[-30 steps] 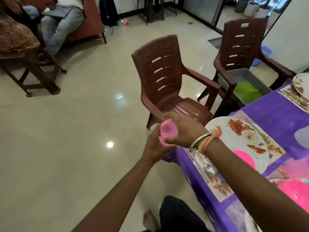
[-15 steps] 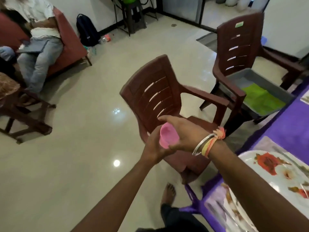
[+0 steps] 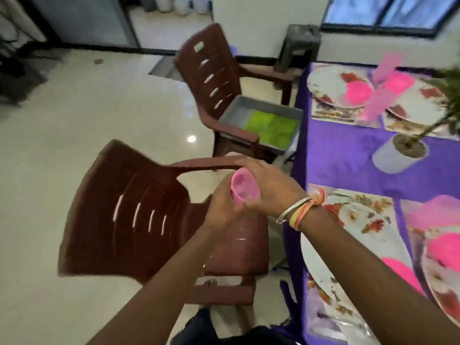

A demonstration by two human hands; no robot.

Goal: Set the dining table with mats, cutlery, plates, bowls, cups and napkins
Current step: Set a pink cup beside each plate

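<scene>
Cup (image 3: pixel 245 186) | mouth tilted up toward camera | left hand (image 3: pixel 221 211) fingers wrap base | right hand (image 3: pixel 272 190) fingers curl round rim

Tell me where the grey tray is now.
Head view, upper middle: the grey tray sits on the seat of the farther brown chair, just left of the purple-covered table.

Near brown chair (image 3: pixel 129 215), far brown chair (image 3: pixel 211 70), grey stool (image 3: pixel 301 43), potted plant (image 3: pixel 398 155)

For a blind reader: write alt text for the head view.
The left hand and right hand grip a small pink plastic cup above a brown plastic chair, beside a purple-clothed table set with floral plates and pink bowls.
</scene>
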